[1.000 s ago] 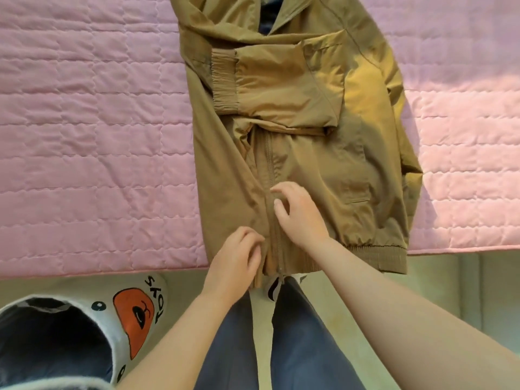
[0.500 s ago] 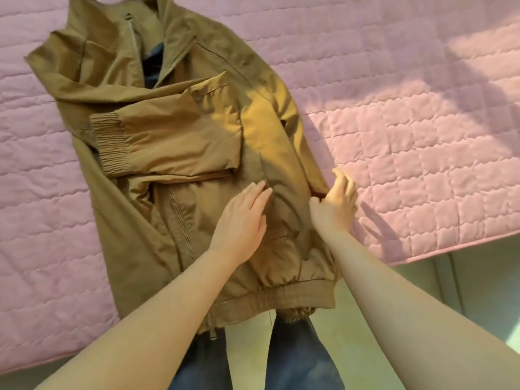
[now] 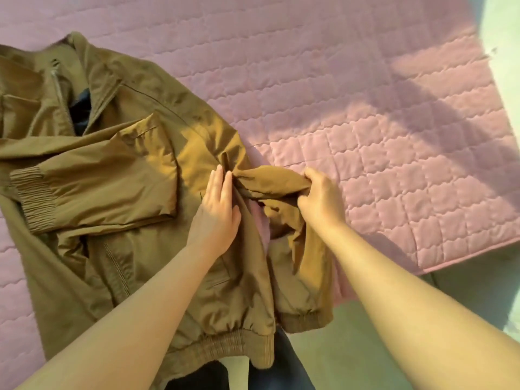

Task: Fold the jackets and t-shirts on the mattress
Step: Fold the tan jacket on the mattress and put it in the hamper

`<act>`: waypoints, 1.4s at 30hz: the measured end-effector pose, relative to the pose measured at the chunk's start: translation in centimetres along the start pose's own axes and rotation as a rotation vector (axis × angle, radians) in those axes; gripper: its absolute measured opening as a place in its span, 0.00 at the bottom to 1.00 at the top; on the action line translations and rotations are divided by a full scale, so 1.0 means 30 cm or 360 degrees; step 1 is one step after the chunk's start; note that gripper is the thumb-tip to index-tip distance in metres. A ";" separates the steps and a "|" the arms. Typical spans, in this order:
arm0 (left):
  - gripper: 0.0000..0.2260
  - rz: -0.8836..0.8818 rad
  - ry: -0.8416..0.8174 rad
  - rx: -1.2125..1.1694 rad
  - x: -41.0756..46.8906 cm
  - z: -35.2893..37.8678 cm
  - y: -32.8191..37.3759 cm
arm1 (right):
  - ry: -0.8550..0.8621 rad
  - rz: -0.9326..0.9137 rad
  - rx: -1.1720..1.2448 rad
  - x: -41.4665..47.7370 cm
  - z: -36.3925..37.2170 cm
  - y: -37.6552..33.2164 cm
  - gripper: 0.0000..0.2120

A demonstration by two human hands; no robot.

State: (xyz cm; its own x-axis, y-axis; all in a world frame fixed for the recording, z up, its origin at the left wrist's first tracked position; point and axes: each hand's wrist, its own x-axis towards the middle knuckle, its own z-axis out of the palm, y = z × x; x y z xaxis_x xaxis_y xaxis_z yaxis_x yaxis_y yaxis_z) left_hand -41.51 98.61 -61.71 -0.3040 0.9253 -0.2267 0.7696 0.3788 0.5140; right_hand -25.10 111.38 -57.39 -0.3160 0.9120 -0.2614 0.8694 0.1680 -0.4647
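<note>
now that the right hand (image 3: 318, 198) has gripped the right sleeve (image 3: 270, 181), left hand (image 3: 216, 209) flat on the jacket (image 3: 112, 178), its fold can begin.

Your jacket (image 3: 197, 147) ran off the left edge, hiding its far shoulder. The fingers of your right hand (image 3: 320, 198) were buried in the bunched sleeve (image 3: 270, 181), and your left hand (image 3: 216, 218) covered the fabric under its palm.
</note>
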 end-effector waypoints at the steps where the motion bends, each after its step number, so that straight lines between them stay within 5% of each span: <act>1: 0.31 -0.0013 -0.0026 0.0031 0.006 -0.002 0.001 | 0.0075 -0.0074 -0.0101 0.049 -0.051 -0.002 0.13; 6: 0.35 -0.0408 -0.0382 0.0150 0.067 -0.017 0.033 | 0.0558 -0.0625 -0.0478 0.332 -0.322 -0.038 0.15; 12: 0.34 -0.0505 -0.0607 0.0427 0.103 0.021 -0.014 | 0.1023 -0.1078 -0.0790 0.522 -0.396 0.033 0.10; 15: 0.32 -0.0541 -0.0583 0.0466 0.122 0.026 -0.008 | 0.0743 -0.0702 -0.0840 0.507 -0.375 0.204 0.12; 18: 0.25 -0.0399 -0.0174 0.0369 0.158 0.012 0.006 | 0.0006 -0.0128 -0.0936 0.474 -0.321 0.340 0.18; 20: 0.20 -0.0207 0.0105 0.0295 0.201 0.014 0.001 | -0.0195 0.0190 -0.0692 0.469 -0.276 0.388 0.21; 25: 0.16 0.0017 0.0315 0.0272 0.376 -0.034 0.015 | 0.0583 0.1026 0.0388 0.556 -0.242 0.376 0.18; 28: 0.15 -0.0028 0.0397 0.0104 0.524 -0.095 0.013 | 0.0581 0.1493 0.1131 0.634 -0.256 0.401 0.31; 33: 0.18 -0.0211 0.0094 0.0498 0.738 -0.165 -0.056 | 0.0112 0.1379 0.1835 0.738 -0.269 0.518 0.42; 38: 0.20 -0.0084 -0.0414 0.0784 0.830 -0.195 -0.024 | -0.0279 0.1229 0.1794 0.742 -0.275 0.456 0.13; 42: 0.07 -0.0036 -0.0860 0.1149 0.865 -0.233 -0.020 | -0.0052 0.1097 0.1696 0.711 -0.269 0.421 0.14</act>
State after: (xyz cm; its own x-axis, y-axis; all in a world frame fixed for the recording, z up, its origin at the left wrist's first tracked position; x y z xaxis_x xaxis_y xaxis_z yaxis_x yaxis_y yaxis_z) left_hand -53.78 122.52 -62.12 -0.1581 0.7139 -0.6822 0.9873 0.1244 -0.0986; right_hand -17.78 135.97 -62.01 0.0560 0.6777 -0.7332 0.1260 -0.7333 -0.6682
